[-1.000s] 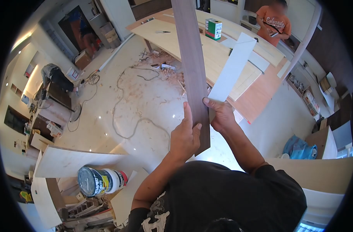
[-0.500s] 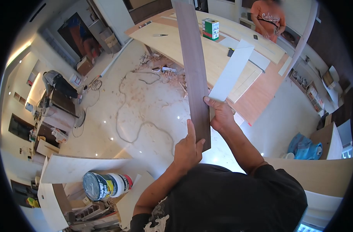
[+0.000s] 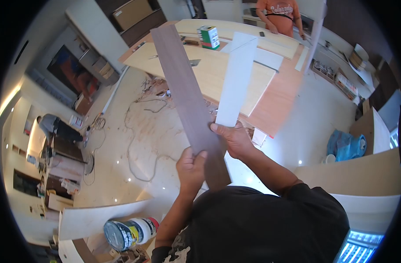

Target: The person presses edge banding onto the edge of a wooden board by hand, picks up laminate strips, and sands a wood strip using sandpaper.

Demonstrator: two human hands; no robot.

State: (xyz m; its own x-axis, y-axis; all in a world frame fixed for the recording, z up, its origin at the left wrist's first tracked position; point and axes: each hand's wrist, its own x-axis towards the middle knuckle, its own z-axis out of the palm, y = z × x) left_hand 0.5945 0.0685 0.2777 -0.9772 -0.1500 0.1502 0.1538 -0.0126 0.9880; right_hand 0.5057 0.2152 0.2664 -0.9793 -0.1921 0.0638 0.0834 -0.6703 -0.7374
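Observation:
My left hand (image 3: 191, 171) is closed on the left edge of a long brown wood-grain strip (image 3: 181, 83), its thumb lying on the face near the lower end. The strip slants up and to the left, in front of the worktable. Closed around the bottom of a white strip (image 3: 237, 79) is my right hand (image 3: 236, 139), with its thumb against the brown strip's right edge. Its other fingers are mostly hidden behind the strips. The two strips fan apart toward their upper ends. A diagonal line crosses the white strip near its top.
A large worktable (image 3: 279, 107) carries boards, a green-and-white can (image 3: 208, 37) and a flat blade (image 3: 194, 62). A person in an orange shirt (image 3: 279, 15) stands behind it. Another person (image 3: 55, 127) bends at left. A hose (image 3: 130, 153) trails over the floor; paint buckets (image 3: 130, 232) lie lower left.
Both strips have tilted left at their tops, and the white one shows more fully. My left hand's raised index finger has folded in. The view has shifted, and the person in orange appears more upright.

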